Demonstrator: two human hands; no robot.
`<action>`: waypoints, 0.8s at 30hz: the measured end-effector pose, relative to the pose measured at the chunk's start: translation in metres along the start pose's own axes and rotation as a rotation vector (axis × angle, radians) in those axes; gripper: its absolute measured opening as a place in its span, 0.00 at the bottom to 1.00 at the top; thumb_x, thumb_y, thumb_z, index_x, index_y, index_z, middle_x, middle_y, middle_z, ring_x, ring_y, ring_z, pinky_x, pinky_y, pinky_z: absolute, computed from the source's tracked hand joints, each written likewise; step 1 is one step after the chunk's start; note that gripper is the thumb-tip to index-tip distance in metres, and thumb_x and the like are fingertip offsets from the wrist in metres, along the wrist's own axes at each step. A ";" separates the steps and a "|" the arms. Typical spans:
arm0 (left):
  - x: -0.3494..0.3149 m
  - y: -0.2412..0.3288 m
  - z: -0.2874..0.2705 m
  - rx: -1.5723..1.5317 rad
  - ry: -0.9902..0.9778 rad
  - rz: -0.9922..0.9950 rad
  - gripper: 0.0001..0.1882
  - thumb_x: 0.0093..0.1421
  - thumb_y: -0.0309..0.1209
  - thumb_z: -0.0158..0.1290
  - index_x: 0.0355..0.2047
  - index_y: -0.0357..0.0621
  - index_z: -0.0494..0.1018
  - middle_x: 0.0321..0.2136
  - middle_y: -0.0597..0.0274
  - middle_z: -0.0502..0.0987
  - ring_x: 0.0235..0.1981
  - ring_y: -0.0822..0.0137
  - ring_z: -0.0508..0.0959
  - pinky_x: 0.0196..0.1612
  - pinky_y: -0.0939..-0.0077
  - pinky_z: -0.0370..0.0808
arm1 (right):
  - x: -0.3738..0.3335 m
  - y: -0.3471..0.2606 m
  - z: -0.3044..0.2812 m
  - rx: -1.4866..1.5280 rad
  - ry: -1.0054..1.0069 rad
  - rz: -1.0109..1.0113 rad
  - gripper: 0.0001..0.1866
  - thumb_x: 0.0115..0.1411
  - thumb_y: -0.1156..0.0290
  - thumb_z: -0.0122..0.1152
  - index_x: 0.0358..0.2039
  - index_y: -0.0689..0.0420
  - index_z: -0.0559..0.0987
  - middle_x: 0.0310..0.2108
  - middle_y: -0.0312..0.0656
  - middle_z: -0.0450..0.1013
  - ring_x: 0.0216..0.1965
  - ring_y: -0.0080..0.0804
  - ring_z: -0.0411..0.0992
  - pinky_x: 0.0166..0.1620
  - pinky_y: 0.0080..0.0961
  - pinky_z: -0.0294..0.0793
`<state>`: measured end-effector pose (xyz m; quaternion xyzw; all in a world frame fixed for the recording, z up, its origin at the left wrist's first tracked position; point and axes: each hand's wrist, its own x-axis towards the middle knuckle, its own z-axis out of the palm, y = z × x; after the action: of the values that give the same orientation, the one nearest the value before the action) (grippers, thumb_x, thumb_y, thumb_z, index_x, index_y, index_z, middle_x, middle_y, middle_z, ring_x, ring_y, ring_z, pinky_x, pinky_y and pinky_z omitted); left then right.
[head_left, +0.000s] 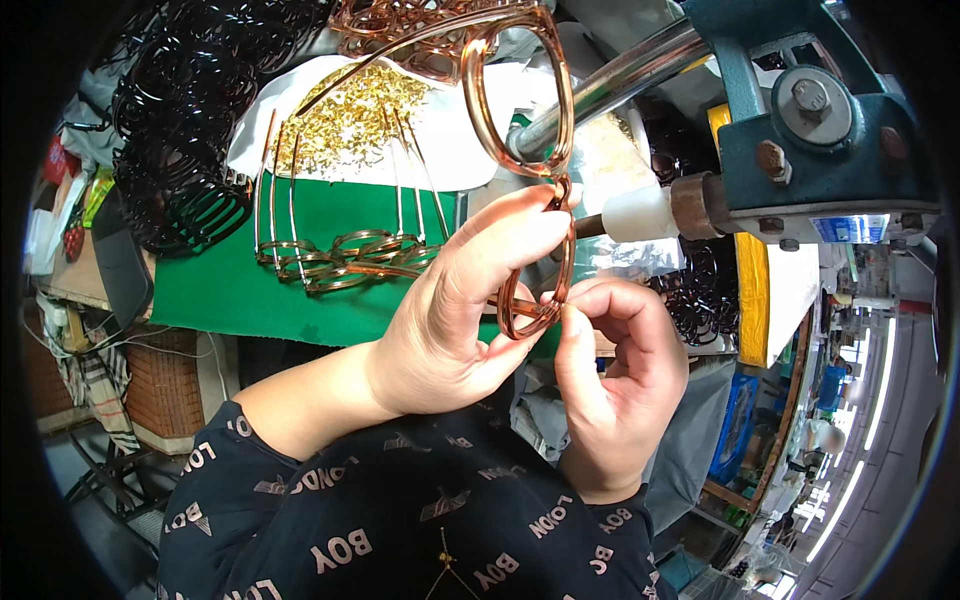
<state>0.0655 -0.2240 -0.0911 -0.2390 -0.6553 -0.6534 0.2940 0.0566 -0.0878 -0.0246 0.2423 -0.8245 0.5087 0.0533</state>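
A glossy amber-brown eyeglass frame [567, 115] is held upright on its end, one rim above the other. One temple arm stretches from its top toward the left. My left hand [450, 300] grips the frame around the bridge and lower rim, its fingers partly hidden behind the rim. At the lower corner of the frame, my right hand [625, 375] pinches with thumb and forefinger; any small part between those fingertips is too small to make out. Just right of the frame is the white plastic collar [640, 214] of a teal metal machine [825, 120], with a thin dark tip pointing at the frame.
Several amber frames [340, 262] stand on a green cloth [220, 290]. Behind them, small gold-coloured metal pieces [350, 115] are heaped on a white cloth [460, 150]. Dark frames [190, 130] pile up at the left. A steel rod [620, 85] slants from the machine. Yellow wrapping [752, 300] borders the right side.
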 end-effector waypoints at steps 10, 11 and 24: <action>0.003 -0.008 0.019 -0.140 0.105 0.069 0.44 0.45 0.11 0.54 0.59 0.49 0.46 0.59 0.40 0.50 0.58 0.46 0.60 0.37 0.76 0.78 | 0.007 -0.013 -0.013 -0.165 0.036 -0.010 0.06 0.46 0.82 0.62 0.26 0.63 0.74 0.25 0.43 0.73 0.26 0.32 0.73 0.31 0.21 0.71; 0.003 -0.009 0.019 -0.088 0.102 0.091 0.45 0.45 0.10 0.55 0.59 0.50 0.46 0.60 0.40 0.49 0.58 0.45 0.60 0.36 0.76 0.79 | 0.008 -0.013 -0.014 -0.163 0.035 -0.009 0.06 0.46 0.82 0.62 0.26 0.63 0.74 0.25 0.43 0.73 0.25 0.32 0.73 0.31 0.21 0.71; 0.011 0.001 0.029 -0.451 0.166 -0.148 0.45 0.49 0.14 0.51 0.61 0.49 0.38 0.59 0.42 0.51 0.59 0.52 0.58 0.44 0.75 0.75 | 0.008 -0.018 -0.023 -0.072 0.048 0.000 0.06 0.46 0.84 0.61 0.27 0.64 0.77 0.26 0.43 0.74 0.28 0.30 0.73 0.34 0.20 0.70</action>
<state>0.0568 -0.1961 -0.0820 -0.1955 -0.4825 -0.8201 0.2375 0.0537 -0.0773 0.0033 0.2278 -0.8407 0.4844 0.0816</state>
